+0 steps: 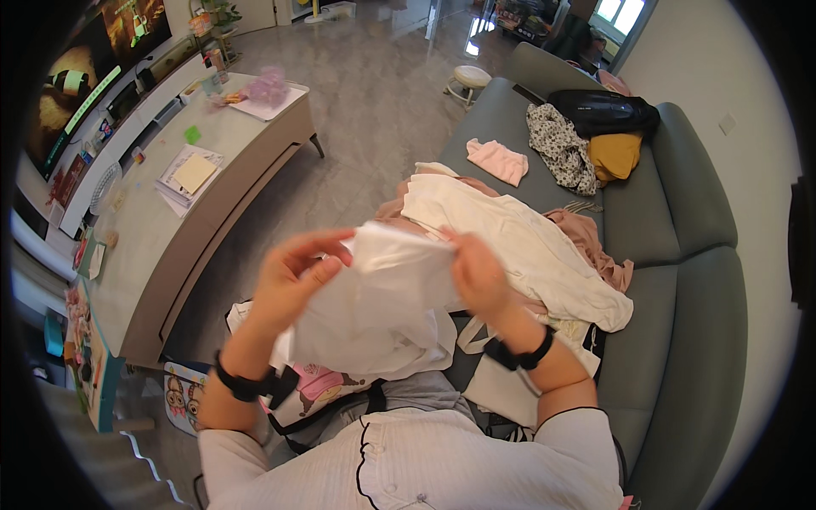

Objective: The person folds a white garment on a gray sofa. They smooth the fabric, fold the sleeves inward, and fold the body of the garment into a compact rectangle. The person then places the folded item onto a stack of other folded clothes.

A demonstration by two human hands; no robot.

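A thin white cloth, perhaps a garment, hangs in front of my torso and looks slightly blurred. My right hand grips its upper right corner in a closed fist. At the upper left edge, my left hand holds the fabric between thumb and fingers. Below the cloth, a white bag with a pink cartoon print rests by my lap. Just beyond my hands, a cream long-sleeved garment lies spread over dusty-pink clothing on the grey sofa.
Farther along the sofa are a folded pink cloth, a floral garment, a mustard cloth and a black bag. To the left stands a long coffee table with papers and a tray. A round stool is beyond.
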